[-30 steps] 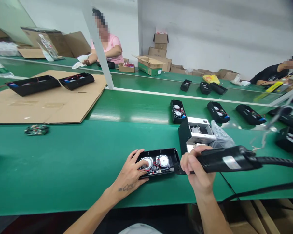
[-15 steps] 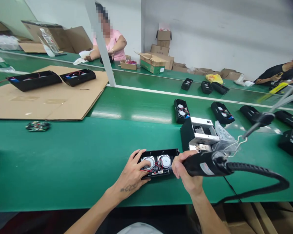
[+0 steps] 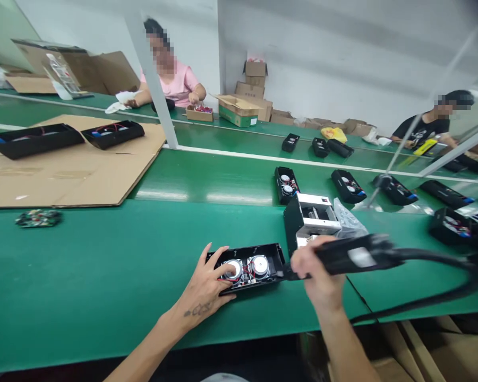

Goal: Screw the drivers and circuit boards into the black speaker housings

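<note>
An open black speaker housing (image 3: 247, 268) with two round silver drivers and red wires lies on the green bench near the front edge. My left hand (image 3: 205, 286) rests on its left end with fingers spread, pressing it down. My right hand (image 3: 317, 278) is wrapped round a black electric screwdriver (image 3: 352, 255). The tool lies nearly level and its tip meets the housing's right end. A thick black cable (image 3: 434, 289) trails from the tool to the right.
A white and black box (image 3: 310, 217) and a clear plastic bag (image 3: 348, 220) sit just behind the housing. More black housings (image 3: 348, 185) lie on the belt, cardboard sheet (image 3: 63, 164) at left with a small circuit board (image 3: 37, 217). Two people work at the far bench.
The screwdriver has tipped back to nearly level, its tip now at the housing's right end. The camera has shifted, so everything sits slightly further left. My left hand stays on the housing.
</note>
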`<state>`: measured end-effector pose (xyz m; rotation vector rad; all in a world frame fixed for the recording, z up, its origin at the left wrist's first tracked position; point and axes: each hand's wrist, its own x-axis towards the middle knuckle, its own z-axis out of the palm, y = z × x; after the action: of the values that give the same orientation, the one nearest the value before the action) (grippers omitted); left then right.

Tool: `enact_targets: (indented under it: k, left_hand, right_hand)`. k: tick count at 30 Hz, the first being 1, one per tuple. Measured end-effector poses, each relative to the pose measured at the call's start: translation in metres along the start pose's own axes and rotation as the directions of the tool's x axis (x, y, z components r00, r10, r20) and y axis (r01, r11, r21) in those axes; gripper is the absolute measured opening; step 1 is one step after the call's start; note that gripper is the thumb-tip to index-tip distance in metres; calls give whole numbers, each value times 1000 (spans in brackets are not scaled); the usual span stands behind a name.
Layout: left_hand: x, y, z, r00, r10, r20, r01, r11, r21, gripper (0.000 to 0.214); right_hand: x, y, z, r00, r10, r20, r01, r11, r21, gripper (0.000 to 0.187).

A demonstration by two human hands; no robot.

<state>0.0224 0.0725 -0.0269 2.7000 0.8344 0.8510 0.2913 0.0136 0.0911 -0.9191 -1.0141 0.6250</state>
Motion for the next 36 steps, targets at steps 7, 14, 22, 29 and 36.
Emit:
enact_targets:
  k: [7,14,22,29,36]
  left_hand:
    - [9,-5,-2,999,41,31,-40,999,-20,23]
    - [14,-6,-3,995,73,65,-73,997,-5,24]
    - [15,11,9,998,55,39,-55,999,-4,28]
    - [13,14,11,996,30,80,-29,1000,-12,19]
    - [11,13,13,997,28,76,-30,999,26,21]
  right_hand:
    - [77,7,-73,852,-273,-448,114,930,-350,39]
    - [54,14,-71,984,119,-129,-147,961,-236,41]
    - [-13,-17,21,979,82,185,-134,948,289,14]
    - [-25,8,68,953,50,300,-138,950,281,16]
    - [-31,19,66,938,76,338,-139,976,166,17]
